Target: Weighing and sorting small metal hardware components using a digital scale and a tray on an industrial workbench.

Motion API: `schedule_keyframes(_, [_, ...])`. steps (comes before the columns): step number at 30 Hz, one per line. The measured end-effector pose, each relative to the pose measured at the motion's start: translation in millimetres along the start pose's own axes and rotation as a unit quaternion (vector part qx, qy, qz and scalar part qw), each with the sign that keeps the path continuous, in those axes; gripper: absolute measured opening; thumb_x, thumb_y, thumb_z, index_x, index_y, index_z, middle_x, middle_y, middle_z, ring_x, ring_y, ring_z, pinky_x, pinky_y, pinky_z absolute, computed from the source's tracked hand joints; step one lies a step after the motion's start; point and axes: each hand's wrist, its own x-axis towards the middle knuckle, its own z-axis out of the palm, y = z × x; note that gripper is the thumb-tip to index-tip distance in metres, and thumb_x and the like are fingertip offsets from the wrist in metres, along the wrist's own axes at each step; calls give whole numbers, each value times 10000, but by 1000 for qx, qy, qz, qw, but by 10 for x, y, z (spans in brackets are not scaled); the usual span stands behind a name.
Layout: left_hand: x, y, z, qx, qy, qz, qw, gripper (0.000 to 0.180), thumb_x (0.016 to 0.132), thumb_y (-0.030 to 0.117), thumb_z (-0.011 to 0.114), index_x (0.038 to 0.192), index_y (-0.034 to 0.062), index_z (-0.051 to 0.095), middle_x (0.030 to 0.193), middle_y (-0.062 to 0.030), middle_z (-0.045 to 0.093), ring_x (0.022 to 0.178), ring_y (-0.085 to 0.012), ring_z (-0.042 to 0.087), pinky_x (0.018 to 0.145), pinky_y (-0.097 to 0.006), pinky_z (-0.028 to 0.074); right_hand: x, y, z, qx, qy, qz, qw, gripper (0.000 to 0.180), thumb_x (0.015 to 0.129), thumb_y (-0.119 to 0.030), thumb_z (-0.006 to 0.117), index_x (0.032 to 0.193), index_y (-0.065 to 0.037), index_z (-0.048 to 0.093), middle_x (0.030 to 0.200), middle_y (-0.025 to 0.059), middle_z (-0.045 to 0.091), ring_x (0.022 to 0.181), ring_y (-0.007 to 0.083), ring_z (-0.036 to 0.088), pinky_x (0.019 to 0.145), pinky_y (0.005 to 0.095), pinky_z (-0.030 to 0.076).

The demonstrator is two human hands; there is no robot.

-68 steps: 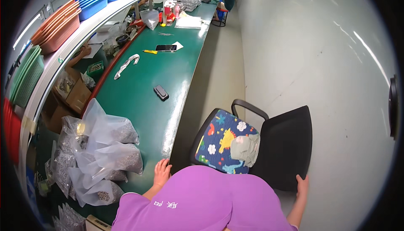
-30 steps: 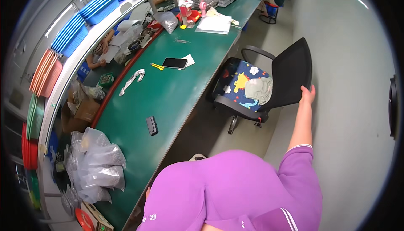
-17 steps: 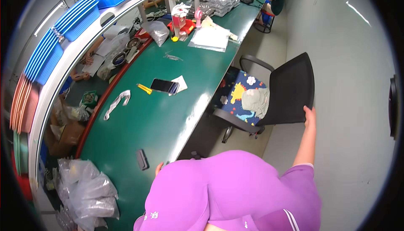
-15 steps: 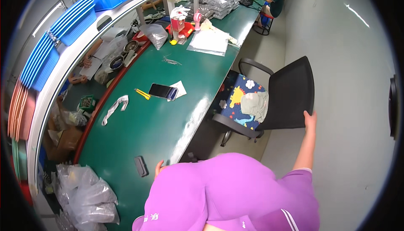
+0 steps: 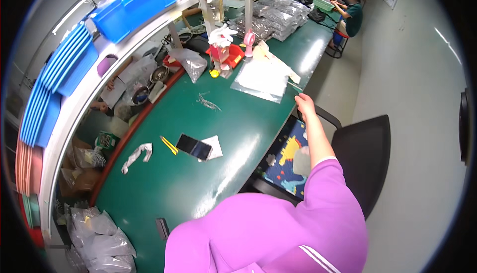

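Observation:
My right hand (image 5: 305,105) reaches forward over the right edge of the green worktable (image 5: 164,188), by the chair's far armrest. Its fingers are loosely stretched with nothing visible in them. My left hand is out of view, hidden by my purple-clothed body. Nearest the right hand on the table lie a clear plastic bag with white sheets (image 5: 261,77) and a pale glove-like item (image 5: 278,60). Below my right arm stands a black office chair (image 5: 365,154) with a patterned seat cushion (image 5: 288,158) and a grey cloth (image 5: 301,161) on it.
A dark phone-like device (image 5: 194,147), yellow cutter (image 5: 169,145), crumpled white strip (image 5: 137,157) and dark case (image 5: 162,228) lie on the table. Filled plastic bags (image 5: 102,238) stand at the near left. Blue bins (image 5: 136,7) line the shelf. A co-worker (image 5: 350,17) sits far off.
My right hand has let go of the chair's backrest and moved forward and left to the table edge. My left hand has gone out of view. The view has shifted.

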Motion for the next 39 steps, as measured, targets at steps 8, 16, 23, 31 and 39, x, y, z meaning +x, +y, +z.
schedule_keyframes(8, [626, 311, 228, 63, 36, -23, 997, 187, 748, 141, 639, 913, 62, 600, 997, -61, 558, 699, -124, 539, 642, -241, 452, 1126, 404, 777, 15, 18, 63, 998, 556, 736, -215, 654, 1175, 59, 452, 1107, 153, 539, 1008, 231, 521, 851, 306, 410])
schedule_keyframes(16, [420, 405, 126, 101, 76, -77, 989, 175, 767, 146, 630, 917, 60, 599, 949, -46, 564, 698, -116, 533, 639, -235, 449, 632, -27, 876, 75, -221, -62, 970, 203, 783, -57, 533, 943, -51, 658, 855, 53, 623, 803, 147, 561, 741, 262, 428])
schedule_keyframes(23, [274, 556, -60, 124, 96, -95, 983, 166, 785, 151, 622, 920, 58, 598, 907, -32, 569, 696, -109, 528, 636, -230, 446, 495, 68, 1084, -359, 44, -483, 798, 338, 637, -7, 587, 935, -151, 654, 958, 74, 591, 984, 259, 519, 857, 385, 405])
schedule_keyframes(31, [38, 697, -140, 121, 122, -119, 978, 158, 804, 157, 613, 924, 56, 597, 859, -17, 575, 695, -101, 523, 633, -225, 443, 704, -172, 799, -269, -83, -429, 858, 110, 637, -84, 621, 744, -102, 604, 822, 45, 604, 858, 247, 564, 731, 355, 450])
schedule_keyframes(39, [-309, 793, -32, 93, 143, -145, 975, 151, 824, 162, 604, 929, 54, 597, 811, -1, 581, 694, -93, 518, 630, -219, 440, 24, -1120, -28, -7, 69, -373, 925, 142, 845, -170, 581, 864, -29, 580, 751, 25, 593, 665, 126, 553, 637, 246, 446])
